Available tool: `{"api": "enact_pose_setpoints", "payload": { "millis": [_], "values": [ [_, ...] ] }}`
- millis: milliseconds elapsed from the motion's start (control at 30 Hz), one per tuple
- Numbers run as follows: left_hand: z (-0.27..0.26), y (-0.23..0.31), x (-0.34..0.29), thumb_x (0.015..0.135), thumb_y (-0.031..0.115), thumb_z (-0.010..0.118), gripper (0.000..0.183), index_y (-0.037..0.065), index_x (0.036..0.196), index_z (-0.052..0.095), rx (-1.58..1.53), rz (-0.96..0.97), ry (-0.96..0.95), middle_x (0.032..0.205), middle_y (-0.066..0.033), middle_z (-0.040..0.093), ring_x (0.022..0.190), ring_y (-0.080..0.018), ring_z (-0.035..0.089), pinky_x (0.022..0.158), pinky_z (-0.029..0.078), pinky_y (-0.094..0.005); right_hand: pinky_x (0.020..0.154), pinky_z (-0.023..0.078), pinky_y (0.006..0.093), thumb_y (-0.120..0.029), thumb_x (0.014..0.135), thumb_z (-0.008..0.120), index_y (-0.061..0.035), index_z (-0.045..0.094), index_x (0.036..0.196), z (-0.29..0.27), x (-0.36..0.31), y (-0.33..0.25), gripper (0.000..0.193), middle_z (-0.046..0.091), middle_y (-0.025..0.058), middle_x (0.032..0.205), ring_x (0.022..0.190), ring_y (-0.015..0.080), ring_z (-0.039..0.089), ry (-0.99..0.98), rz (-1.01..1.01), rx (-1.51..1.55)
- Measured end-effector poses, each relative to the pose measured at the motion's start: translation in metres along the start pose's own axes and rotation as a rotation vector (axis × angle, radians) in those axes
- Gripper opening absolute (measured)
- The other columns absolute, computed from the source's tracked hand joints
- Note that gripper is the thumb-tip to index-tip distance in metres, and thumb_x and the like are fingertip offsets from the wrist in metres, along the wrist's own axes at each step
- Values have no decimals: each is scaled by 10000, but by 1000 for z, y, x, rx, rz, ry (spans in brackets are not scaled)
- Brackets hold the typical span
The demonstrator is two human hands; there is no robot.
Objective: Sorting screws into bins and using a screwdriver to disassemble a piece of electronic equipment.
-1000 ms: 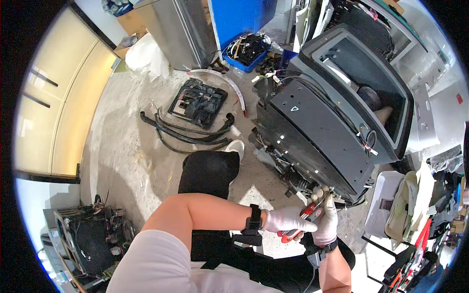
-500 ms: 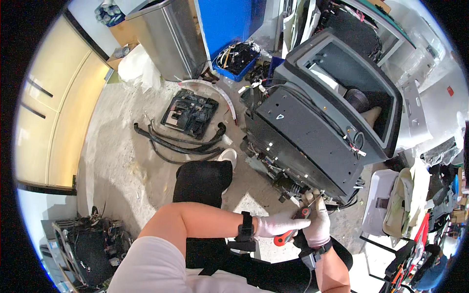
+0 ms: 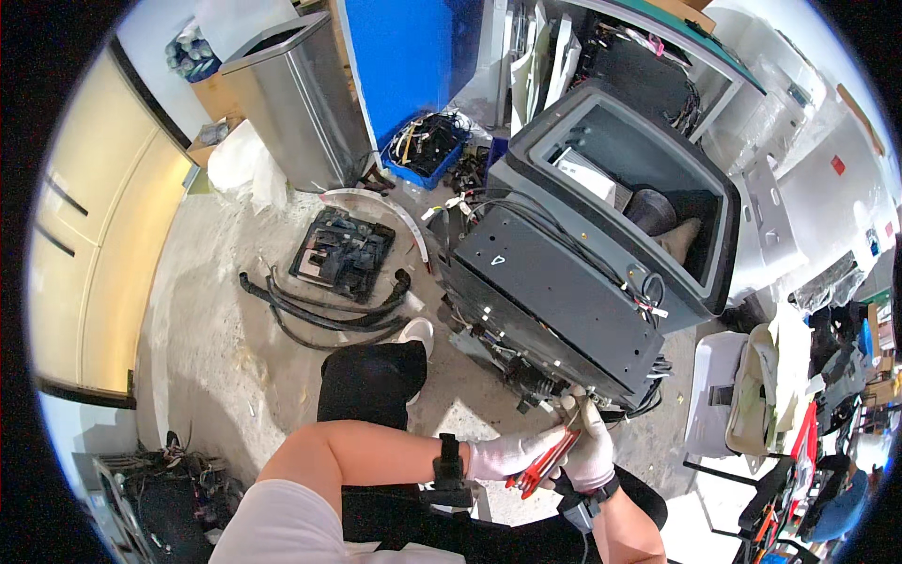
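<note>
My left hand (image 3: pixel 503 456), in a white glove, is closed around a red-handled hand tool (image 3: pixel 543 462) with dark parts; its exact kind is unclear. Touching the tool's upper end is my right hand (image 3: pixel 590 446), also gloved, its fingertips raised and pinched together at the lower corner of a large dark grey machine (image 3: pixel 554 291). What those fingers grip is too small to make out. The machine lies tilted, with a deep open compartment at its far side. Black cables (image 3: pixel 648 399) hang out beside my right fingertips, and mechanical parts (image 3: pixel 521 371) show along its near edge.
Black hoses (image 3: pixel 329 315) and a black plastic part (image 3: pixel 343 254) lie on the floor to the left. Further back stand a blue crate of cables (image 3: pixel 423 169) and a steel bin (image 3: pixel 301 113). Pale plastic panels (image 3: pixel 719 390) and a tool rack line the right.
The tool has turned in my left hand, so its red handles now lie side by side. My view has shifted, moving the machine left and lower in the picture.
</note>
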State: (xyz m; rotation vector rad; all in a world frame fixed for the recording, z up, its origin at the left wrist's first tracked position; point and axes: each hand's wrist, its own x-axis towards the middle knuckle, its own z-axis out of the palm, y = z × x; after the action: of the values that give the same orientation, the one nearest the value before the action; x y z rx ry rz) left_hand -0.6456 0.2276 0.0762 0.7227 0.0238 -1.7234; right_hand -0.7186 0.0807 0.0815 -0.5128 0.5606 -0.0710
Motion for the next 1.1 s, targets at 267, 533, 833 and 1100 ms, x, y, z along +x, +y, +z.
{"api": "enact_pose_setpoints", "payload": {
  "millis": [267, 533, 833, 1100],
  "values": [
    [-9, -5, 3, 919, 606, 348, 590, 87, 1117, 547, -1, 66, 25, 904, -41, 619, 759, -128, 624, 598, 517, -256, 691, 499, 304, -346, 944, 515, -152, 557, 1182, 11, -4, 1, 309, 639, 29, 998, 889, 176, 597, 38, -11, -48],
    [-2, 13, -6, 909, 581, 447, 497, 108, 1025, 545, 74, -32, 115, 709, -14, 570, 551, -103, 532, 487, 434, -238, 668, 498, 326, -336, 949, 506, -148, 565, 1154, 15, -2, -1, 285, 643, 37, 951, 883, 191, 602, 25, 28, 63],
    [3, 13, -4, 948, 404, 493, 389, 106, 1178, 397, 253, 104, 75, 849, -20, 536, 663, -107, 572, 535, 486, -259, 834, 466, 343, -343, 961, 467, -135, 573, 1127, 11, -1, 1, 287, 627, 22, 982, 898, 186, 584, -9, 67, 65],
    [-5, 4, -1, 893, 648, 363, 656, 40, 954, 600, 87, -19, -71, 767, -27, 639, 625, -123, 613, 559, 497, -247, 849, 462, 385, -359, 927, 510, -92, 509, 1210, 2, 0, -2, 389, 604, 108, 1069, 975, 240, 555, -52, 27, 109]
  ]
}}
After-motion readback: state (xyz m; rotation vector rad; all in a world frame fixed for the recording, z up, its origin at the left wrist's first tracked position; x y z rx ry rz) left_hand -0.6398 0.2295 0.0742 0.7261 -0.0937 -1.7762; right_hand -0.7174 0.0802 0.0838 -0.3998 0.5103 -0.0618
